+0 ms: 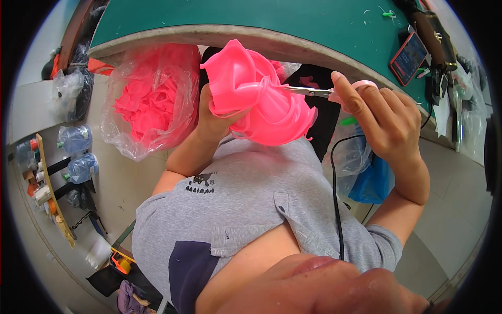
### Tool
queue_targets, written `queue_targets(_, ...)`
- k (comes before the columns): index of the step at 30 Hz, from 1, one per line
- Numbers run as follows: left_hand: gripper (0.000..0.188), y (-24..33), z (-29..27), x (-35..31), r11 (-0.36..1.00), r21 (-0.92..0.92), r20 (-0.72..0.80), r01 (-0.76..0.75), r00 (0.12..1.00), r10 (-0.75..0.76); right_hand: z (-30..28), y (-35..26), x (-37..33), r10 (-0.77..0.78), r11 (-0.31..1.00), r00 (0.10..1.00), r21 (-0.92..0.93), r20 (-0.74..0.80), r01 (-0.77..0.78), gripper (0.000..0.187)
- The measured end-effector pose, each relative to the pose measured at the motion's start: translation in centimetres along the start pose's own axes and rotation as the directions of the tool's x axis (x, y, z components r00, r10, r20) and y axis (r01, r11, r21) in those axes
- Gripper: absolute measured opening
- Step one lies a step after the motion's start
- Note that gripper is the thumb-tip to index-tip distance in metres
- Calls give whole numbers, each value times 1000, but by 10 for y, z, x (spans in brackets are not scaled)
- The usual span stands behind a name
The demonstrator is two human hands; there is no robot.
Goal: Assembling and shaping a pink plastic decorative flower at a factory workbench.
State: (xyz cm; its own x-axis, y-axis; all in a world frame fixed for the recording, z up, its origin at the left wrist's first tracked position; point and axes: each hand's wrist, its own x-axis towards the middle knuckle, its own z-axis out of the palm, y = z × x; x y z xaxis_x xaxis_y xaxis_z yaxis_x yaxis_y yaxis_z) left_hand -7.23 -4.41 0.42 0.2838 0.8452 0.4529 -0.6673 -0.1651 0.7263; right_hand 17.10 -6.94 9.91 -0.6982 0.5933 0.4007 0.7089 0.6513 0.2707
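two hands are busy in the upper half of the frame. the left hand (213, 118), left of centre, is curled closed on the left side of the glossy pink piece (277, 120); the right hand (384, 118), upper right, is wrapped around the handles of the scissors (314, 92), whose tips meet a fold in the piece's middle. how far the blades are parted is hard to tell.

the main risk, i judge, is a stray cut: the piece looks soft and overlaps itself, so a blade could catch a layer beneath the one aimed at. a loose left grip could let the piece turn and send the tips skidding, and since the blades point leftward, a slip might carry them towards the left fingers. the black cable (334, 183), hanging right of the piece, might snag the right forearm. trimmings could drop beside the clear bag (112, 123) of pink scraps (149, 104), upper left, below the green tabletop (225, 13).
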Motion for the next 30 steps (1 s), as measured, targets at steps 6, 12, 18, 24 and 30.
queue_targets(6,40,1,-2,1,999,42,12,6,1000,-7,0,-1,1,-12,1000,1000,-28,-28,11,51)
queue_targets(12,40,3,-2,-1,988,155,7,-17,1000,16,0,-2,3,-19,999,1000,-46,-21,18,51)
queue_targets(18,44,4,6,1,999,20,-30,38,999,-38,3,-5,0,11,999,1000,-49,-24,-12,51)
queue_targets(24,46,2,3,1,998,58,20,-9,1000,8,1,-2,0,-2,999,1000,-41,-22,1,51)
queue_targets(30,46,3,3,0,997,67,9,26,1000,-26,4,-2,-2,-9,999,1000,-38,-27,8,52)
